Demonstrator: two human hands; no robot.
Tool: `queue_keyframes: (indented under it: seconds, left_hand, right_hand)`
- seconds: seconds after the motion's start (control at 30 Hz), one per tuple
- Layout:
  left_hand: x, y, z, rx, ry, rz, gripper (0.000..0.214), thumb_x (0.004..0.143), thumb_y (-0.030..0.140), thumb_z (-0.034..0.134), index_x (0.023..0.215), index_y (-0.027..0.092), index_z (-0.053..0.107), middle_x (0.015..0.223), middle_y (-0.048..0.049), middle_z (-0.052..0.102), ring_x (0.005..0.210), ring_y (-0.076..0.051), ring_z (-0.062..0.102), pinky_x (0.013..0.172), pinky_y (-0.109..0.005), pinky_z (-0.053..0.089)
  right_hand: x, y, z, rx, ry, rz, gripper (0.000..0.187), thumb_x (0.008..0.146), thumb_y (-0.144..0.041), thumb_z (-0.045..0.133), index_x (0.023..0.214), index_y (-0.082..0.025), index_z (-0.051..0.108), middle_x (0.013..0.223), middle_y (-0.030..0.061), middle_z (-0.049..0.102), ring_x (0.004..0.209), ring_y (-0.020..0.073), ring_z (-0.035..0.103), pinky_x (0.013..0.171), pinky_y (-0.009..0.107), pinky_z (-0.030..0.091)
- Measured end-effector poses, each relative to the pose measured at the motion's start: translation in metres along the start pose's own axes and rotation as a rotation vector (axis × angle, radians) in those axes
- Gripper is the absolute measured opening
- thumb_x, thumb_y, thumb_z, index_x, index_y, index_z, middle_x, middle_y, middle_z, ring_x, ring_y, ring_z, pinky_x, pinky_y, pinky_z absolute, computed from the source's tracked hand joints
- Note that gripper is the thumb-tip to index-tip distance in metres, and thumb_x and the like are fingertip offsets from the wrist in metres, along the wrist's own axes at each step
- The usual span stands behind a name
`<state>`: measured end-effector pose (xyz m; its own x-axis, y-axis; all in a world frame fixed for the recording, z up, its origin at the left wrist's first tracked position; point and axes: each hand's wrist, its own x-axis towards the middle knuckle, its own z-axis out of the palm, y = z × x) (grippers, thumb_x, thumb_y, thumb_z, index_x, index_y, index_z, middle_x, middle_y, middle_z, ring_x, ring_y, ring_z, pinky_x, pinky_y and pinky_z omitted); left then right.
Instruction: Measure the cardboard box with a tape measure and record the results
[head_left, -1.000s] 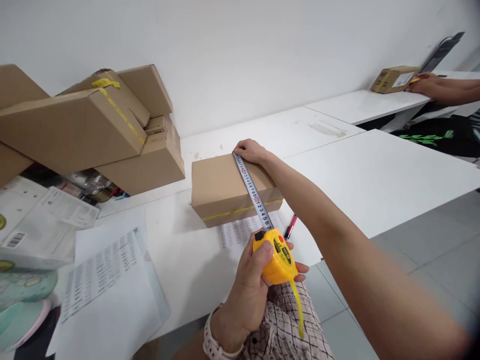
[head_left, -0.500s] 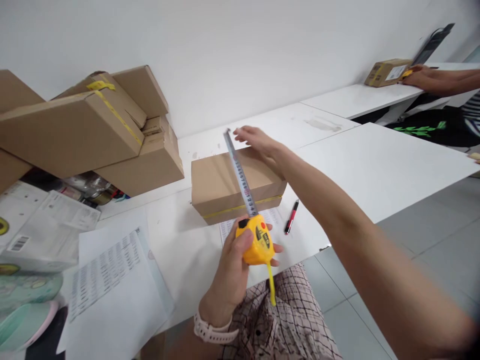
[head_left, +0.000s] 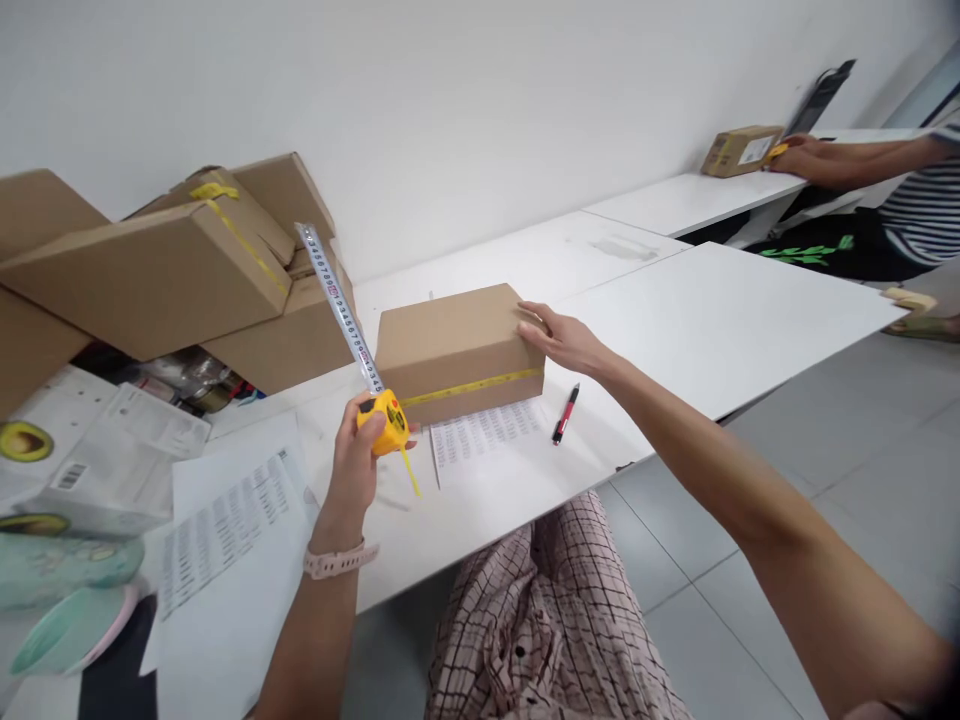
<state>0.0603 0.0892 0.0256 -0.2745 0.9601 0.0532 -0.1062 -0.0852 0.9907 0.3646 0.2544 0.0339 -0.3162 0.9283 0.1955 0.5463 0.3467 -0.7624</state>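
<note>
My left hand (head_left: pixel 358 450) is wrapped round a yellow tape measure (head_left: pixel 388 425). Its metal blade (head_left: pixel 337 300) sticks out up and to the left, beside the left end of a closed cardboard box (head_left: pixel 457 330). Yellow tape runs along the box's front side. My right hand (head_left: pixel 562 335) rests with fingers stretched against the box's right end, holding nothing. Partly under the box lies a printed sheet (head_left: pixel 487 435), and a red and black pen (head_left: pixel 566 413) is on the white table to its right.
Stacked cardboard boxes (head_left: pixel 150 265) stand at the left, above white packages (head_left: pixel 112 470) and printed papers (head_left: pixel 225 540). A green bowl (head_left: pixel 71 630) sits at the lower left. Far right, a co-worker's hands (head_left: pixel 802 158) are at another box (head_left: pixel 739 150) on the adjoining table (head_left: pixel 675 205).
My left hand has carried the tape measure left, off the box top, with more blade showing. My right hand has left the blade's tip and come down to the box's right end.
</note>
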Motion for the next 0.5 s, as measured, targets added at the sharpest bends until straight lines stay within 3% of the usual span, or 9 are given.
queue_keyframes:
  seconds: [0.07, 0.2, 0.33, 0.4, 0.5]
  left_hand:
    - [0.014, 0.014, 0.003, -0.027, 0.006, 0.059, 0.052, 0.075, 0.045, 0.079, 0.115, 0.023, 0.055, 0.109, -0.0034, 0.064, 0.075, -0.021, 0.074, 0.062, -0.033, 0.064]
    - [0.052, 0.035, 0.002, -0.062, 0.022, 0.099, 0.051, 0.073, 0.048, 0.078, 0.109, 0.020, 0.057, 0.105, -0.0039, 0.066, 0.069, -0.018, 0.073, 0.055, -0.028, 0.062]
    - [0.080, 0.048, 0.002, -0.066, 0.030, 0.082, 0.050, 0.073, 0.051, 0.077, 0.104, 0.017, 0.057, 0.103, -0.0057, 0.068, 0.065, -0.018, 0.072, 0.055, -0.030, 0.061]
    - [0.078, 0.051, 0.007, -0.066, 0.041, 0.129, 0.049, 0.073, 0.049, 0.078, 0.105, 0.018, 0.057, 0.108, -0.0067, 0.068, 0.067, -0.018, 0.073, 0.056, -0.031, 0.062]
    - [0.050, 0.043, 0.025, -0.079, 0.004, 0.171, 0.054, 0.070, 0.044, 0.083, 0.110, 0.022, 0.055, 0.126, -0.0083, 0.064, 0.074, -0.020, 0.074, 0.059, -0.033, 0.063]
  right_hand:
    - [0.015, -0.012, -0.006, -0.040, 0.062, -0.029, 0.058, 0.093, -0.065, 0.054, 0.136, -0.027, 0.060, 0.129, 0.0113, 0.069, 0.113, 0.0338, 0.063, 0.094, 0.042, 0.045]
    - [0.055, -0.033, -0.017, -0.195, 0.130, 0.029, 0.053, 0.097, -0.066, 0.044, 0.108, -0.021, 0.071, 0.110, 0.0143, 0.071, 0.101, 0.0329, 0.063, 0.088, 0.043, 0.044]
    - [0.100, -0.048, -0.010, -0.361, 0.261, -0.016, 0.048, 0.100, -0.057, 0.045, 0.088, -0.018, 0.071, 0.117, 0.0203, 0.064, 0.117, 0.0390, 0.053, 0.094, 0.048, 0.040]
    - [0.117, -0.053, 0.001, -0.411, 0.292, -0.093, 0.039, 0.103, -0.040, 0.042, 0.090, -0.016, 0.070, 0.121, 0.0220, 0.063, 0.119, 0.0387, 0.051, 0.098, 0.049, 0.037]
    - [0.129, -0.058, 0.018, -0.419, 0.282, -0.144, 0.037, 0.104, -0.026, 0.032, 0.101, -0.014, 0.067, 0.117, 0.0208, 0.066, 0.111, 0.0335, 0.056, 0.100, 0.047, 0.035]
